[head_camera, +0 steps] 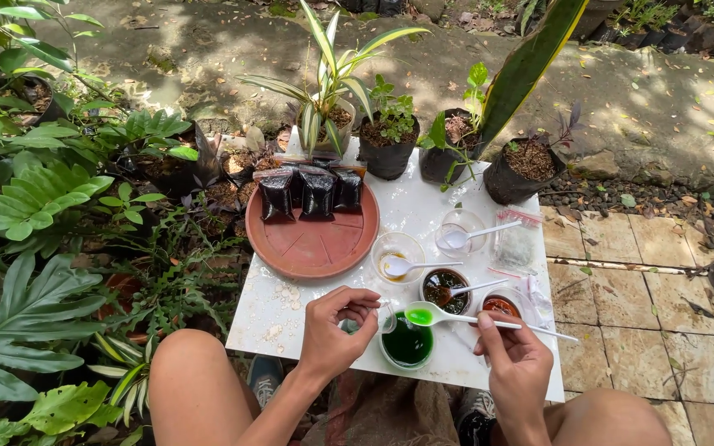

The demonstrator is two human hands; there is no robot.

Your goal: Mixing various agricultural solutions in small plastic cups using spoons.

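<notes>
Left of the white table, leafy plants crowd the ground. A round terracotta saucer at the table's left edge carries three dark bags. At the near edge, the left hand curls its fingers about the rim of a cup of green liquid. The right hand pinches a white spoon, its bowl holding green liquid over that cup. Four more cups with spoons stand behind; potted plants line the far edge.
</notes>
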